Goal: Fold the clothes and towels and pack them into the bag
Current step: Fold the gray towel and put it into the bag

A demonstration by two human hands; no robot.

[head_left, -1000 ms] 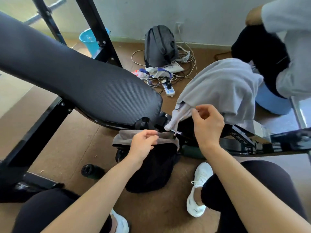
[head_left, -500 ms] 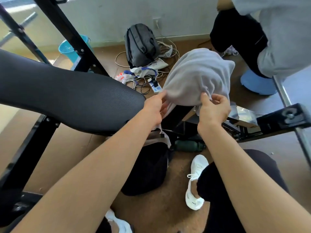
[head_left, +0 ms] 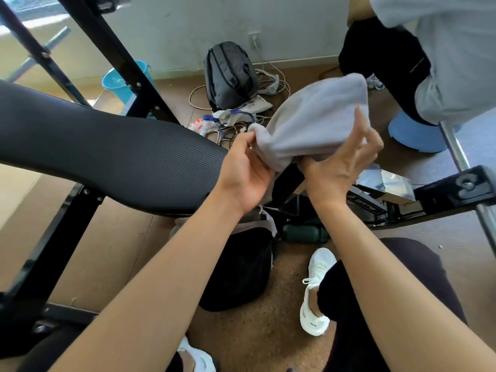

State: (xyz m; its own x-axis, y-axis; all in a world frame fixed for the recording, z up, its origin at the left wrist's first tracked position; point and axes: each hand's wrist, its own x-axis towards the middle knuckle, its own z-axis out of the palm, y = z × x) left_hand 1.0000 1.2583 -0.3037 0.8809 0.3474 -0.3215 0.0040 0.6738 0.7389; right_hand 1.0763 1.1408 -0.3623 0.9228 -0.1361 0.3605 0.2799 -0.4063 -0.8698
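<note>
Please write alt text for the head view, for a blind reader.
A grey towel is held over a black bag on the floor: the left hand grips one end, the open right hand touches its side. A padded black bench stands at left.

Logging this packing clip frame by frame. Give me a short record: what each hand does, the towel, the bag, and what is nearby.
left hand: grips the towel's left end
right hand: fingers spread, against the towel
towel: grey, bunched, held up, outside the bag
bag: black, on the floor, grey cloth at its mouth
nearby: bench, bottle
</note>
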